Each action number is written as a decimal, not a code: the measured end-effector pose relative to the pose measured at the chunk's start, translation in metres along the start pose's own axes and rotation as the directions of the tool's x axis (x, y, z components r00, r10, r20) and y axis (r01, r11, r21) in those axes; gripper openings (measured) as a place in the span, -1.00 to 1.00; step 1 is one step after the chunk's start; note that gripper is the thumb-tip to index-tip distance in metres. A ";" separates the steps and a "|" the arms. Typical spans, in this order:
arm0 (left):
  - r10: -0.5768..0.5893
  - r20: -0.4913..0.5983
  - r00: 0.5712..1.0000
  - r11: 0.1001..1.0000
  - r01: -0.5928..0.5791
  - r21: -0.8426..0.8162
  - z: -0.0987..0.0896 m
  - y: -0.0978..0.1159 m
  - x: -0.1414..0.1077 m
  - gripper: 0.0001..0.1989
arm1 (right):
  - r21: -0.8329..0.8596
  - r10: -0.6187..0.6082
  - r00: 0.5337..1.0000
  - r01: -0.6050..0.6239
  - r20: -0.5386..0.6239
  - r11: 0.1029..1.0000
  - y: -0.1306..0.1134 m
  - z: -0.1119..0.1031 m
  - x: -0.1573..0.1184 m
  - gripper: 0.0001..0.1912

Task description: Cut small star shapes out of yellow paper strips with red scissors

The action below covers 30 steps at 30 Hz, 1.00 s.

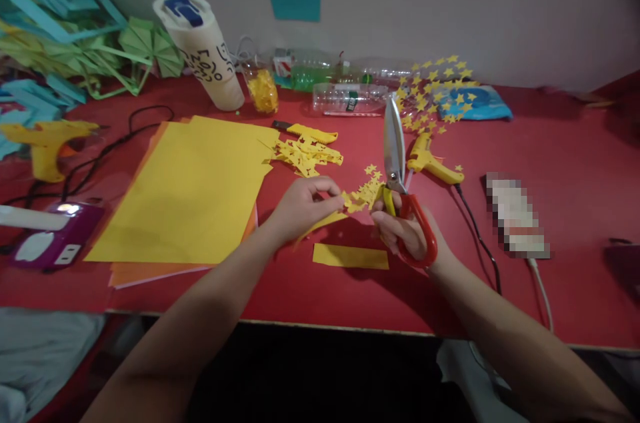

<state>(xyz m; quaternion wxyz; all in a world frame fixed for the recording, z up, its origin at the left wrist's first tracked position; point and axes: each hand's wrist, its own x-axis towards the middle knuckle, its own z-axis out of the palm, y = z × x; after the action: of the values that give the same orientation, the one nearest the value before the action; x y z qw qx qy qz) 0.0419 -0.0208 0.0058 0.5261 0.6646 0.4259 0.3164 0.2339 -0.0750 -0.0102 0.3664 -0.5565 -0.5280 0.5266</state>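
Observation:
My right hand (407, 230) is closed on a pair of scissors (395, 143) with red and yellow handles, blades together and pointing away from me. My left hand (310, 206) makes a pinch at the left edge of a small pile of yellow paper stars (367, 191). What its fingertips hold, if anything, is too small to make out. Part of a yellow paper strip slants out below that hand. Closer to me, a second yellow strip (350, 256) lies flat on the red table (310, 300). Cut yellow paper scraps (307, 155) are heaped beyond my left hand.
Yellow sheets (190, 190) over orange ones lie left. A utility knife (310, 133), tumbler (205, 53) and plastic bottles (350, 100) are behind. Yellow glue guns (430, 160) with cords sit on both sides. A blurred phone (517, 216) lies right, a purple power strip (55, 236) left.

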 end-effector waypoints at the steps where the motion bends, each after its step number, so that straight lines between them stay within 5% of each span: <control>1: 0.016 0.027 1.000 0.999 -0.017 0.050 0.006 -0.002 -0.001 -0.85 | 0.010 0.018 0.999 -0.018 -0.044 1.000 -0.001 0.002 0.000 -0.60; 7: 0.140 0.066 0.988 0.976 -0.149 0.160 0.030 -0.015 -0.006 -0.85 | 0.034 0.094 0.988 -0.090 -0.119 0.995 -0.004 0.011 -0.001 -0.63; 12: 0.159 0.059 0.985 0.977 -0.166 0.135 0.031 -0.013 -0.007 -0.86 | 0.015 0.069 0.992 -0.068 -0.101 0.998 -0.005 0.011 -0.001 -0.74; 18: 0.023 -0.143 0.989 0.993 -0.039 -0.108 0.007 -0.007 0.002 -0.86 | 0.037 -0.019 0.953 0.032 -0.302 0.999 -0.005 -0.004 0.007 -0.83; 22: -0.184 -0.262 0.947 0.923 0.074 -0.379 -0.009 -0.013 0.010 -0.88 | -0.014 0.041 0.941 -0.048 -0.335 0.999 0.000 -0.014 0.017 -0.76; 26: -0.215 -0.220 0.952 0.871 0.085 -0.484 -0.011 -0.017 0.012 -0.90 | 0.005 0.101 0.922 -0.107 -0.373 0.994 0.005 -0.017 0.023 -0.71; 30: -0.215 -0.006 0.977 0.776 0.167 -0.608 -0.007 -0.018 0.011 -0.90 | 0.050 0.047 0.933 -0.031 -0.356 0.998 0.004 -0.015 0.022 -0.72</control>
<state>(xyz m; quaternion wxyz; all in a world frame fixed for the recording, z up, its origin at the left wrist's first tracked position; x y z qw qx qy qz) 0.0370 -0.0066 -0.0099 0.7233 0.4031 0.3874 0.4054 0.2471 -0.0525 -0.0157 0.4578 -0.6452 -0.4299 0.4352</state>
